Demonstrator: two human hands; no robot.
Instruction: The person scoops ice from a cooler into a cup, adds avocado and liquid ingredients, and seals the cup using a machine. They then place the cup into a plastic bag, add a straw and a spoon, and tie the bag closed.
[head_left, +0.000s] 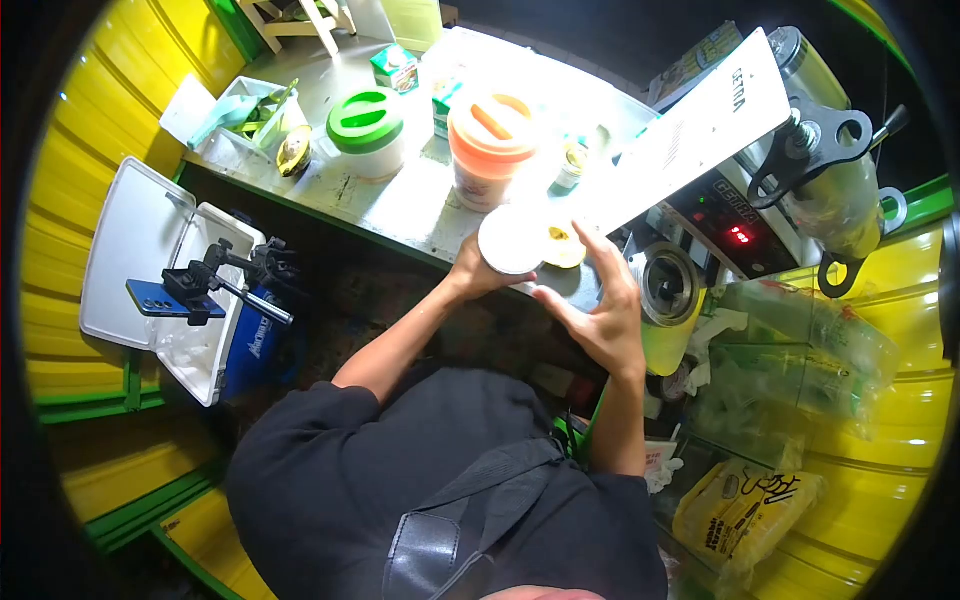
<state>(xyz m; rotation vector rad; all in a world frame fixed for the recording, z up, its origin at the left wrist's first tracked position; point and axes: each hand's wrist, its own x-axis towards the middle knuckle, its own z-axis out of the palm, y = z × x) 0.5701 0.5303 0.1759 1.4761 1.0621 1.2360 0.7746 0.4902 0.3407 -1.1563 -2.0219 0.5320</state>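
Note:
My left hand (470, 272) grips a white round cup (510, 240) from below, at the near edge of the steel counter (400, 205). My right hand (600, 315) is spread open just right of the cup, holding nothing. Its index finger reaches up toward a small yellow piece (563, 246) lying beside the cup. Behind the cup stands a tub with an orange lid (490, 140).
A green-lidded white tub (367, 128) and small cartons stand further back on the counter. A sealing machine with a red display (738, 234) stands at the right. Low on the left are an open white cooler (140, 250) and a phone on a tripod (165, 298). Yellow packets (740, 505) lie bottom right.

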